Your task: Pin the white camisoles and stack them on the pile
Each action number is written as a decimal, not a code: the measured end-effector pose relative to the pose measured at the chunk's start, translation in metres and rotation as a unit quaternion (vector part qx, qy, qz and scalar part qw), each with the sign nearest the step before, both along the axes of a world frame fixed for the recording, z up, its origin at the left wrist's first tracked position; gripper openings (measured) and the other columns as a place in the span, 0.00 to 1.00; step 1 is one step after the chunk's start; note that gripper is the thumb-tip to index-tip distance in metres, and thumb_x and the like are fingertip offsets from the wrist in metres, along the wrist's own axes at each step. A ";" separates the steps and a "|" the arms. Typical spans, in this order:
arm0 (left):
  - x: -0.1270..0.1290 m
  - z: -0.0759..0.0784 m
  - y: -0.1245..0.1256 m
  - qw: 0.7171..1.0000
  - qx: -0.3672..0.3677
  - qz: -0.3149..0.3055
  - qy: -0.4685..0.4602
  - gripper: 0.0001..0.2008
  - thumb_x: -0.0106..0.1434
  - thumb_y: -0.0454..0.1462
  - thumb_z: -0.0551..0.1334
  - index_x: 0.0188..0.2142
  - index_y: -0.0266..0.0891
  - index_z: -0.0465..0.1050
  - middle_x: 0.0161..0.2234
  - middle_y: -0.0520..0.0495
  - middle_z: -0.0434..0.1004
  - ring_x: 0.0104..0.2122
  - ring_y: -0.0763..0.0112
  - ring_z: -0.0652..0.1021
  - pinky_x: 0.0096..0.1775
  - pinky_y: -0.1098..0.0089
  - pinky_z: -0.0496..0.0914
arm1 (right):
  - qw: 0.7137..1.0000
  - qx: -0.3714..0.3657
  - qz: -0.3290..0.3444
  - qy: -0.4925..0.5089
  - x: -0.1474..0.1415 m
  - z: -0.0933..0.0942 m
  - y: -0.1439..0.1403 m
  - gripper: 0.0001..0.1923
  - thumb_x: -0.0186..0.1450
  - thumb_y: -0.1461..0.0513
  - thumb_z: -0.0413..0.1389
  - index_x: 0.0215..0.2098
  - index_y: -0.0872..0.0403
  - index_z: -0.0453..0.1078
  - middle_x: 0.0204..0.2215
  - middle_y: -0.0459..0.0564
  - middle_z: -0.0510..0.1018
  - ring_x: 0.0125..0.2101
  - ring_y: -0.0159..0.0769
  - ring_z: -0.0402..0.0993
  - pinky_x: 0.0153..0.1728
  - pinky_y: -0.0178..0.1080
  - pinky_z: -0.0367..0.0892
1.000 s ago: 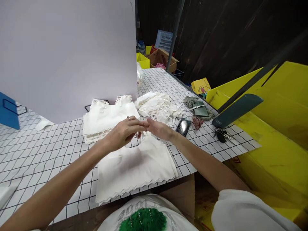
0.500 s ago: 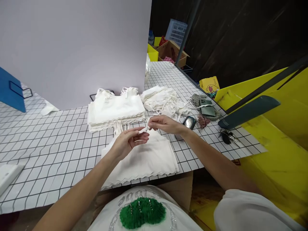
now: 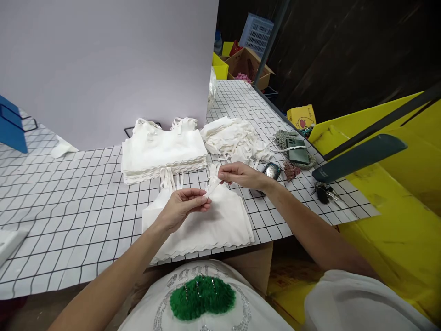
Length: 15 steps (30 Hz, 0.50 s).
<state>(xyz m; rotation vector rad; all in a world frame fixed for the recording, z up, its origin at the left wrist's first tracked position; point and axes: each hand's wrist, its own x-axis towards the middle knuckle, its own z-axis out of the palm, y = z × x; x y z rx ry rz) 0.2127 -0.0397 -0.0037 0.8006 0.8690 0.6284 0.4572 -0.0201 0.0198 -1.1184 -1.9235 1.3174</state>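
The fingers of the left hand (image 3: 182, 208) and right hand (image 3: 241, 174) were pinched shut on one white strap (image 3: 211, 188), stretching it taut between them above the white camisole (image 3: 203, 220) on the gridded table (image 3: 69, 207). Beyond that camisole sat a folded stack (image 3: 161, 151); right of the stack lay loose straps (image 3: 234, 138) and keys (image 3: 324, 192).

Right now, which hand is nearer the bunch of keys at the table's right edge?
Right. The right hand pinches a white strap partway toward the keys; the left hand holds the strap's other end, farther away over the white garment.
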 end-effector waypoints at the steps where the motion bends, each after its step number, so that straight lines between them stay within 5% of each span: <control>1: -0.001 -0.001 -0.001 1.000 -0.002 0.003 0.001 0.20 0.43 0.39 0.80 0.33 0.32 0.79 0.29 0.43 0.84 0.28 0.70 0.82 0.34 0.72 0.77 | 1.000 -0.001 0.000 0.003 0.001 0.000 0.000 0.19 0.70 0.51 0.54 0.29 0.56 0.70 0.23 0.42 0.64 0.25 0.28 0.59 0.27 0.34 0.56; 9: -0.004 -0.006 -0.002 0.998 0.015 0.015 -0.055 0.16 0.51 0.37 0.76 0.38 0.34 0.78 0.35 0.41 0.85 0.35 0.63 0.84 0.44 0.64 0.77 | 0.998 0.037 -0.004 0.051 0.004 0.001 -0.003 0.10 0.64 0.57 0.64 0.38 0.56 0.78 0.32 0.49 0.79 0.35 0.33 0.74 0.38 0.38 0.69; 12: 0.003 -0.004 0.004 0.995 0.015 -0.030 -0.091 0.18 0.55 0.41 0.73 0.43 0.35 0.78 0.39 0.39 0.85 0.41 0.59 0.83 0.49 0.60 0.75 | 0.997 0.058 0.001 0.046 0.001 0.004 -0.001 0.09 0.64 0.58 0.64 0.38 0.55 0.79 0.34 0.49 0.81 0.37 0.35 0.76 0.41 0.39 0.71; 15: 0.009 0.004 0.018 0.992 0.066 -0.094 -0.047 0.18 0.58 0.47 0.71 0.40 0.34 0.80 0.33 0.41 0.83 0.33 0.66 0.81 0.43 0.63 0.75 | 0.997 0.059 -0.002 0.042 -0.004 0.009 0.006 0.09 0.64 0.58 0.64 0.38 0.56 0.78 0.33 0.49 0.82 0.35 0.34 0.77 0.40 0.39 0.72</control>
